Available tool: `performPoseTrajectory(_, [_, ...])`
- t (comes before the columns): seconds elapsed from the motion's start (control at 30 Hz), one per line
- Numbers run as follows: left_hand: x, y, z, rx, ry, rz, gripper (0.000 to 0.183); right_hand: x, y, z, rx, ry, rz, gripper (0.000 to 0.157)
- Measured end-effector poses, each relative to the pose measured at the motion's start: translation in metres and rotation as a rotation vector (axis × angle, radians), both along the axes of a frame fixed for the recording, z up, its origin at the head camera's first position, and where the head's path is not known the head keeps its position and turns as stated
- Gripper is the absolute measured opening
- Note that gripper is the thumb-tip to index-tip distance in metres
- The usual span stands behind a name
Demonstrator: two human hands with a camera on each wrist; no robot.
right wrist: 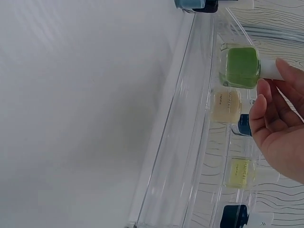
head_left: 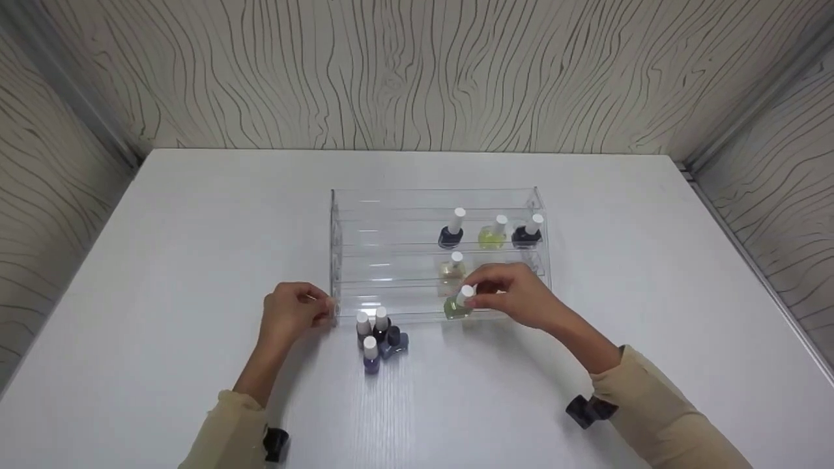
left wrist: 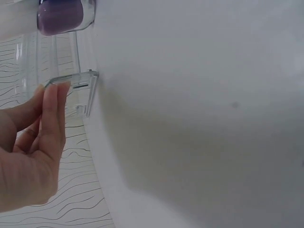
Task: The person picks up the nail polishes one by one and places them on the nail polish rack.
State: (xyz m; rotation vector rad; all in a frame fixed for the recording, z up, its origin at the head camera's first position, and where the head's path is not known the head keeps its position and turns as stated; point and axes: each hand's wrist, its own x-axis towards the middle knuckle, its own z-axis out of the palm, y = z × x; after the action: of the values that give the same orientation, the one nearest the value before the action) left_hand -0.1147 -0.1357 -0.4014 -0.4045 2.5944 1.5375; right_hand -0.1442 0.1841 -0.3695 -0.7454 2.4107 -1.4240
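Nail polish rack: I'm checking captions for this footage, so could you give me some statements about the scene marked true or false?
1. The right hand holds the green bottle by its white cap. True.
2. The left hand holds a bottle. False: it pinches the side edge of the clear rack.
3. The yellow bottle sits between two dark bottles on the rack. True.
4. All the bottles grouped near the rack's front left corner have white caps. False: one is a dark-capped bottle.
5. The purple bottle is in the rack. False: it stands on the white table.
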Motion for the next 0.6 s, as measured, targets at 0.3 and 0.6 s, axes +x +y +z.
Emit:
performPoseTrajectory(0.3, [0.0, 0.0, 0.0, 0.012, -0.001, 0.004, 0.004, -0.004, 0.012, 0.011, 0.05, 0.005, -0.058, 0.02])
performPoseTrajectory(0.6, [0.001, -0.001, -0.001, 0.013, 0.043, -0.003, 0.004, -0.01, 0.025, 0.018, 0.043, 0.009, -0.114, 0.023])
